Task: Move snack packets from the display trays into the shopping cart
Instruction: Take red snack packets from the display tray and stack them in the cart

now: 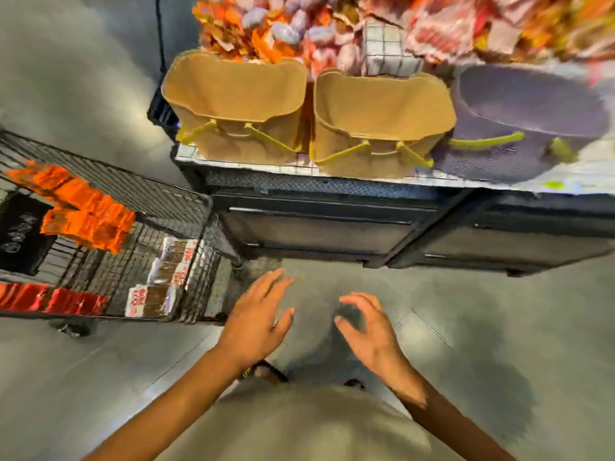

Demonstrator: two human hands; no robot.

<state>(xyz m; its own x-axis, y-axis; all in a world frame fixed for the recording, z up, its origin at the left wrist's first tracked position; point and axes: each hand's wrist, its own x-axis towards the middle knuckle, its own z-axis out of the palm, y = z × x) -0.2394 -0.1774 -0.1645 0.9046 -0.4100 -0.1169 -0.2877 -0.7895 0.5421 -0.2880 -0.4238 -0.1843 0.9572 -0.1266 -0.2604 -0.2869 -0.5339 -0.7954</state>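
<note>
One wide-angle camera sits on the person's head and looks steeply down and a little forward. The torso (pixel 299 430) fills the bottom centre of the frame, close under the lens. The left hand (pixel 256 324) and right hand (pixel 369 331) reach up to mid-frame over the floor (pixel 499 327). The bench (pixel 299 184) crosses the upper half, seen from above and in front, with its edges bowed by the lens. The cart (pixel 159 194) lies at the left edge, partly cut off. Blur softens the whole view, most of all along the top.

a shop aisle, wire shopping cart (pixel 186 207) holding snack packets (pixel 88 216), heaped display shelf (pixel 332 176)
</note>
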